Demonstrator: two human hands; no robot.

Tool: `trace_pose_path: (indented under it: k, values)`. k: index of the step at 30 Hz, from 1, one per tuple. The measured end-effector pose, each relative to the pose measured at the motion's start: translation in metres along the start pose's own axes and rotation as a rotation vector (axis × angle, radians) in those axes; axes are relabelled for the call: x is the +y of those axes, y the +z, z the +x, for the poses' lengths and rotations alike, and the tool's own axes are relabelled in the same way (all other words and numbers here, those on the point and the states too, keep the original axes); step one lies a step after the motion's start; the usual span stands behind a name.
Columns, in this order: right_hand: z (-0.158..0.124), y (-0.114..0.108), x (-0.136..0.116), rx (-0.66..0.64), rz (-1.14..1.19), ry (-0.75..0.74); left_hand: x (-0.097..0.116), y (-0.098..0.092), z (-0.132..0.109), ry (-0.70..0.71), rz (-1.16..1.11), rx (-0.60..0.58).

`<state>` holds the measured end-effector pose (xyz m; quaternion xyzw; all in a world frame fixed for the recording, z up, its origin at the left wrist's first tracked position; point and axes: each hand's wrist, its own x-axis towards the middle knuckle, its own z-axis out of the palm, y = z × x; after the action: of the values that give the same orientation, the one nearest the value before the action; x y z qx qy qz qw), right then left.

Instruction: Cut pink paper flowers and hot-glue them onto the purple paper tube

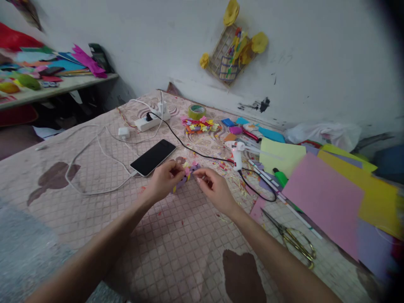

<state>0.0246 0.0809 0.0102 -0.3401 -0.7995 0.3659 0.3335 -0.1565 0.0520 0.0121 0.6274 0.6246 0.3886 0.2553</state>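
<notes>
A small purple craft piece (180, 183) with yellow and pink bits is between my two hands, near the middle of the table. My left hand (164, 180) is at its left side, fingers closed round part of it. On its right side my right hand (215, 187) has curled fingers, with thumb and fingertips close together beside a purple end. Whatever lies between those fingertips is too small to make out. A black-screened phone (153, 157) lies behind my left hand, a white cable plugged into it. The white glue gun (236, 154) stands behind and right of my right hand.
Gold-handled scissors (295, 242) lie right of my right forearm. Coloured sheets (325, 198) and striped straws cover the right side. Farther back are a power strip (151, 121), a tape roll (197, 111) and a pile of paper flowers (200, 125). Cables loop across the left.
</notes>
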Motion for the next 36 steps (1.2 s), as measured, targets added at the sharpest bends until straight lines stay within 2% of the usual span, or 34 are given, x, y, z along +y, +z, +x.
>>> trace_pose_path:
  k: [7, 12, 17, 36]
  values:
    - [0.008, 0.009, 0.005, -0.042, -0.154, -0.118, -0.008, 0.003, -0.002, 0.1, 0.12, 0.023]
    - [0.007, 0.013, 0.013, -0.102, -0.29, -0.129, -0.006, 0.004, -0.002, 0.191, 0.204, 0.016]
    - [0.004, 0.015, 0.019, -0.143, -0.398, -0.142, -0.005, 0.002, -0.002, 0.198, 0.223, 0.018]
    - [0.002, 0.018, 0.024, -0.065, -0.378, -0.244, -0.014, 0.006, -0.002, 0.182, 0.228, -0.009]
